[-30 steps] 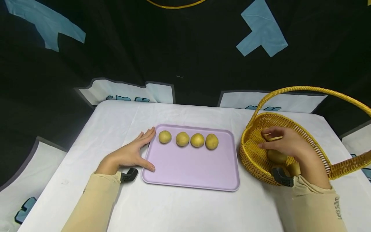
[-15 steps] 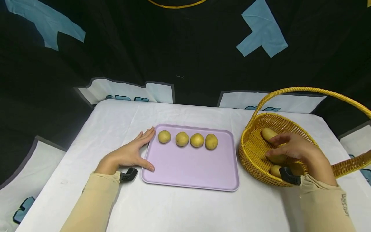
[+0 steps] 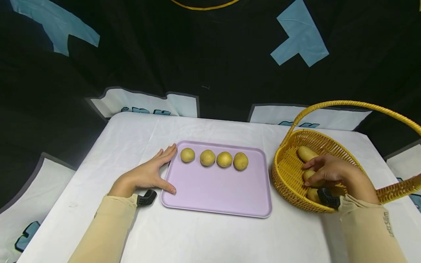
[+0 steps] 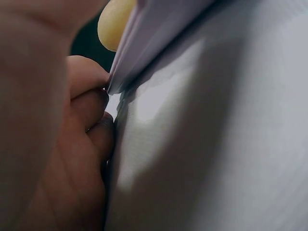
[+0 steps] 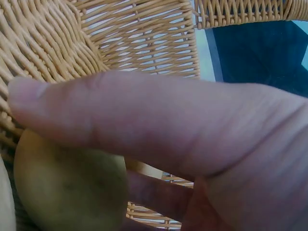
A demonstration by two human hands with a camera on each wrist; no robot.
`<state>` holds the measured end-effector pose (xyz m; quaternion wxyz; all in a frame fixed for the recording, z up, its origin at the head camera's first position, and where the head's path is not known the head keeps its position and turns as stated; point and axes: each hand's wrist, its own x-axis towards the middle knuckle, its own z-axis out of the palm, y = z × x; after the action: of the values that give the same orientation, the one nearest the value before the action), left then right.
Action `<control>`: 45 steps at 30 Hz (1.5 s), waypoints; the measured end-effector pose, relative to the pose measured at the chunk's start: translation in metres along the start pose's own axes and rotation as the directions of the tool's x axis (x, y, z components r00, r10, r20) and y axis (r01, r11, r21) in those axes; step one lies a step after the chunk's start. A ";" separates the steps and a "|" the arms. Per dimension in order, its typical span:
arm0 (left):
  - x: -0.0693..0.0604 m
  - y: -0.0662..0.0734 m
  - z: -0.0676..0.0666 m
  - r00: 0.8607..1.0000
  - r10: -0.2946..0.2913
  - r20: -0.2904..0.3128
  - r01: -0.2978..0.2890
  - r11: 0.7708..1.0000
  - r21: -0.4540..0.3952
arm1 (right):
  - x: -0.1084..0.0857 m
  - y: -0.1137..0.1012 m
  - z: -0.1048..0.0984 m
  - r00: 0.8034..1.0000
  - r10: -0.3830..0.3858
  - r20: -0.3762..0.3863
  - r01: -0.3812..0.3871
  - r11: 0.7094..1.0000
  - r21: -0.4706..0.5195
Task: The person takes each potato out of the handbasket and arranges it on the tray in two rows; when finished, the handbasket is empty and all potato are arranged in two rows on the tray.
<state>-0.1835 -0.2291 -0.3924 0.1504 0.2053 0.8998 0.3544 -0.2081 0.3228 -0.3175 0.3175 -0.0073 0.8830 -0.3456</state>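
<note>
My left hand [image 3: 149, 175] rests at the left end of a lilac tray [image 3: 217, 197], fingers spread against its rim and thumb over the near corner. In the left wrist view, the fingers [image 4: 94, 79] touch the tray's edge [image 4: 144, 41]. Several potatoes [image 3: 207, 157] lie in a row along the tray's far half. Inside a yellow wicker basket [image 3: 279, 182], my right hand [image 3: 338, 173] holds a potato [image 5: 72, 183] between thumb and fingers; the hand partly covers it. Another potato [image 3: 306, 153] lies beyond that hand, and one more [image 3: 313, 195] lies nearer.
The basket's tall handle [image 3: 348, 103] arches above and beyond the right hand. A white cloth [image 3: 204, 237] covers the table. Behind the table hangs a black cloth [image 3: 164, 54] with blue patches.
My right hand has drawn back from the far potato in the basket toward the nearer ones, and its fingers have closed round one. The left hand and the tray have stayed put.
</note>
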 end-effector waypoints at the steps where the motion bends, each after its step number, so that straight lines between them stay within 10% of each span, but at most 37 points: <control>1: 0.000 0.000 0.000 1.000 -0.001 0.000 0.001 1.000 0.000 | 0.001 0.001 0.000 1.000 0.009 0.006 -0.009 1.000 0.012; 21: -0.001 0.001 0.000 1.000 -0.011 -0.003 0.011 1.000 -0.002 | -0.008 -0.018 -0.004 0.993 -0.032 -0.113 0.019 0.993 -0.117; 45: -0.001 0.001 0.001 1.000 -0.012 -0.002 0.012 1.000 0.002 | -0.042 -0.104 0.065 0.881 -0.252 -0.400 0.290 0.956 0.036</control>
<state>-0.1822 -0.2281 -0.3919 0.1514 0.1998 0.9015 0.3528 -0.1592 0.2140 -0.2661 0.0831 -0.0466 0.9013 -0.4227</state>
